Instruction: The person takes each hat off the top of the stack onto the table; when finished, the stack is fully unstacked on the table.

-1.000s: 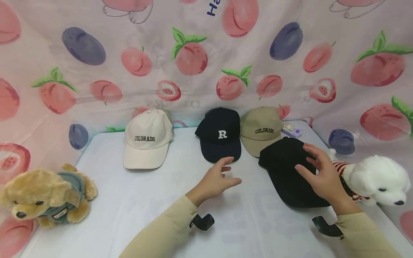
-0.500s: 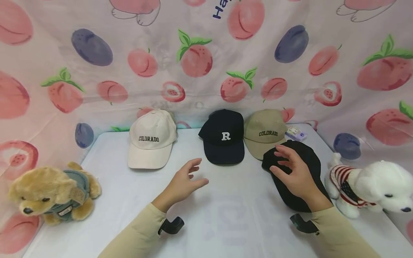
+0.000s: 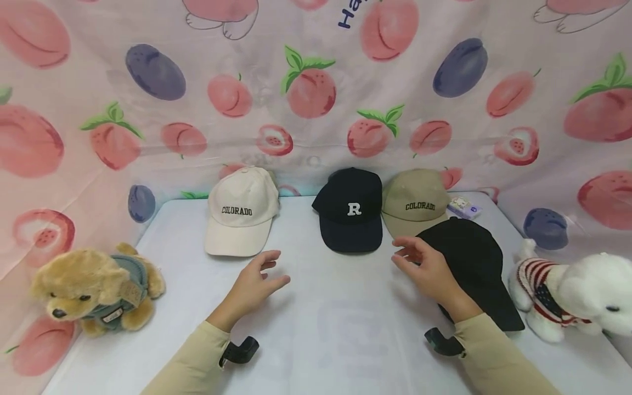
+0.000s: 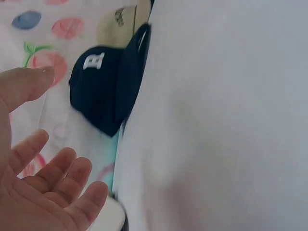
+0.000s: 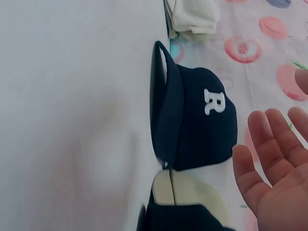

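Observation:
Four caps would be too many to count, so several caps stand on the white table. My left hand hovers above it, fingers loosely bent and holding nothing, just in front of the cream cap lettered COLORADO. My right hand, likewise bare with thumb and fingers apart, is over the left side of the plain black cap and hides part of it. Between and behind the hands sits the navy cap with a white R, also in both wrist views. Beside it, the khaki cap is partly covered by the black one.
A tan plush dog in a teal outfit stands at the left edge. On the right is a white plush dog in a striped shirt. A small purple packet lies at the back right, before a fruit-print curtain.
Both hands have moved left, the left one from near the navy cap toward the cream cap. The right hand has shifted off the black cap's middle. The view has turned slightly; the caps stay put.

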A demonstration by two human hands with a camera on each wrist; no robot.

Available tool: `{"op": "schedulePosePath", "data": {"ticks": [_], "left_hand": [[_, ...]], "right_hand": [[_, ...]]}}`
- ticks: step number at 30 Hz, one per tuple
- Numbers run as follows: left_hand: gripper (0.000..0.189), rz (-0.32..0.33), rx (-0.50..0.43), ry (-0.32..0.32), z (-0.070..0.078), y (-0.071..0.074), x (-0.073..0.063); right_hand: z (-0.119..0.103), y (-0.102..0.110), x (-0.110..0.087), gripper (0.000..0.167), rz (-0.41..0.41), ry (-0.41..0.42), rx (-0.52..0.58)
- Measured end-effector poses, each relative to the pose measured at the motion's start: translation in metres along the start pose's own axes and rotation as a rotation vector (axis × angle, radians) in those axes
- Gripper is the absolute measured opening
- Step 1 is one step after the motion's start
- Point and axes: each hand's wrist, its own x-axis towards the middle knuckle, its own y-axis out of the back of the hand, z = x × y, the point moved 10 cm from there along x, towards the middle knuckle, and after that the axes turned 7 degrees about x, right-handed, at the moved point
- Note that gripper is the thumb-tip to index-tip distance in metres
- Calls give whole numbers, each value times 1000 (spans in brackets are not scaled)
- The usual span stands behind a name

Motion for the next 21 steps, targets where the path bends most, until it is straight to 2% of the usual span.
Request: {"op": "schedulePosePath", "data": {"ticks": [8, 15, 21], "left_hand": [[62, 57, 54, 53, -22, 37, 1], [64, 128, 72, 101, -37, 74, 7], [66, 166, 55, 167, -55, 96, 13]], "right_hand": [[1, -31, 11, 34, -80, -76, 30], [-2, -60, 24, 32, -122, -94, 112], [-7, -86, 34, 33, -164, -104, 141]]}}
